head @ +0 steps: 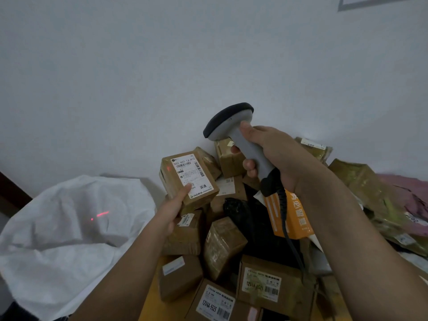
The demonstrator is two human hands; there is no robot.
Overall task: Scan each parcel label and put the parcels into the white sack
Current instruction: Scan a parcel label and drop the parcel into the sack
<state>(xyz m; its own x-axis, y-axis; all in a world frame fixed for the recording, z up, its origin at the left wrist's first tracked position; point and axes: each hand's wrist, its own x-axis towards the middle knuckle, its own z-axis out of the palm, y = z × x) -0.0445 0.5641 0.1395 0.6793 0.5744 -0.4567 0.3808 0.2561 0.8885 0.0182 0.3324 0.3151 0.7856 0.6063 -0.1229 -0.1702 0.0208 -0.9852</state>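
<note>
My left hand (172, 210) grips a small brown cardboard parcel (176, 181) from below, thumb on its white shipping label (191, 174), label facing up. My right hand (275, 156) holds a grey barcode scanner (234, 126) by its handle, its black-rimmed head pointing left above the parcel. A red scanner glow sits on the parcel's left edge, and a red laser line falls on the white sack (76, 228) at the lower left. The sack lies crumpled and open against the wall.
A heap of taped brown boxes (222, 246) covers the table below my hands, with a black bag (245, 218), an orange-and-white packet (294, 218) and green-yellow padded mailers (375, 195) at the right. A coiled cable hangs from the scanner. A pale wall stands behind.
</note>
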